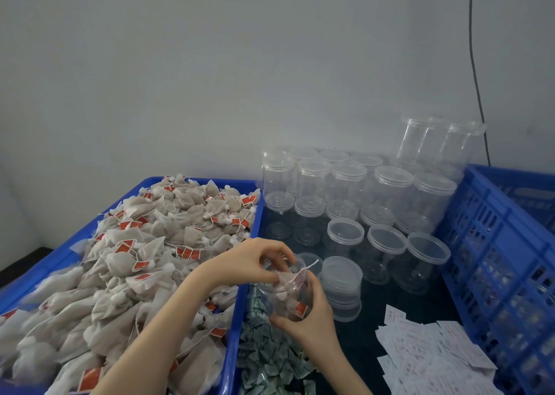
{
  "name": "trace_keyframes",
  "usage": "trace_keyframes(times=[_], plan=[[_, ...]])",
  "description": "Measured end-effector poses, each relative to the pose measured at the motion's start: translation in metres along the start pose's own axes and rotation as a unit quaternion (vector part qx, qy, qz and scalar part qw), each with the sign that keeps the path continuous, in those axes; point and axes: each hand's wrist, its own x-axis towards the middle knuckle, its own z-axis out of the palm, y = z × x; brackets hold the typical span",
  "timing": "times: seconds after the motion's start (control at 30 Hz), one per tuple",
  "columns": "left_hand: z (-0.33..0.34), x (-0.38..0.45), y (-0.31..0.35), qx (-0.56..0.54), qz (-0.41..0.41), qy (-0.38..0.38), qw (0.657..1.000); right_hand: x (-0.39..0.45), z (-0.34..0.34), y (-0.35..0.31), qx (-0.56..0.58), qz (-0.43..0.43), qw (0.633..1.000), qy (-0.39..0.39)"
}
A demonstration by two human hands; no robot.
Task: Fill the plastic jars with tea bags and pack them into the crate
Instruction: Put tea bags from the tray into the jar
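Note:
My right hand (309,313) grips a clear plastic jar (285,292) from the side, just right of the blue tray. Several tea bags lie inside the jar. My left hand (255,259) is at the jar's mouth, its fingers pinching a tea bag (283,279) whose string sticks up over the rim. A blue tray (237,319) at the left is heaped with beige tea bags (144,259) bearing red tags. A blue slatted crate (495,259) stands at the right.
Many empty clear jars (354,208) with lids stand in rows behind my hands, some stacked at the back. Green-white sachets (270,352) lie beside the tray. White paper packets (432,355) are spread near the crate. A black cable (477,79) hangs down the wall.

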Motion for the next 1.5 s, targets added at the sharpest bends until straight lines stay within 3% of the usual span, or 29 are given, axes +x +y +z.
trace_keyframes(times=[0.1,0.2,0.27,0.33,0.37,0.43,0.5,0.6,0.77,0.93,1.3,1.5], plan=[[-0.006,-0.003,-0.003,-0.039,0.003,0.009,0.999,-0.001,0.001,0.0,-0.003,-0.003,1.0,0.001],[-0.012,-0.002,-0.013,-0.05,-0.031,0.095,0.994,-0.002,0.001,0.001,-0.006,-0.009,1.0,0.003],[-0.016,0.002,-0.027,-0.008,-0.082,0.174,0.981,-0.003,0.002,0.001,-0.005,-0.013,1.0,0.004],[-0.017,0.004,-0.042,0.088,-0.158,0.205,0.962,-0.003,0.002,0.0,0.002,-0.014,1.0,0.006],[-0.017,0.004,-0.052,0.157,-0.208,0.182,0.948,-0.003,0.002,0.0,0.005,-0.015,1.0,0.006],[-0.01,0.001,-0.068,0.267,-0.305,0.064,0.912,-0.003,0.003,0.0,0.013,-0.018,1.0,0.003],[0.004,-0.003,-0.075,0.304,-0.345,-0.06,0.886,-0.002,0.003,0.0,0.021,-0.022,1.0,0.001],[0.021,-0.001,-0.079,0.331,-0.344,-0.129,0.869,-0.001,0.004,0.0,0.025,-0.026,0.999,-0.002],[0.027,0.004,-0.085,0.396,-0.284,-0.08,0.869,0.001,0.004,-0.002,0.022,-0.026,0.999,-0.002],[0.026,0.004,-0.075,0.312,-0.358,-0.07,0.877,0.001,0.001,-0.002,0.02,-0.031,0.999,0.003],[0.005,0.005,-0.072,0.302,-0.368,0.045,0.878,0.001,-0.003,0.001,0.026,-0.035,0.999,0.013],[-0.009,-0.006,-0.067,0.262,-0.324,0.186,0.89,0.003,-0.003,0.004,0.023,-0.033,0.999,0.013]])
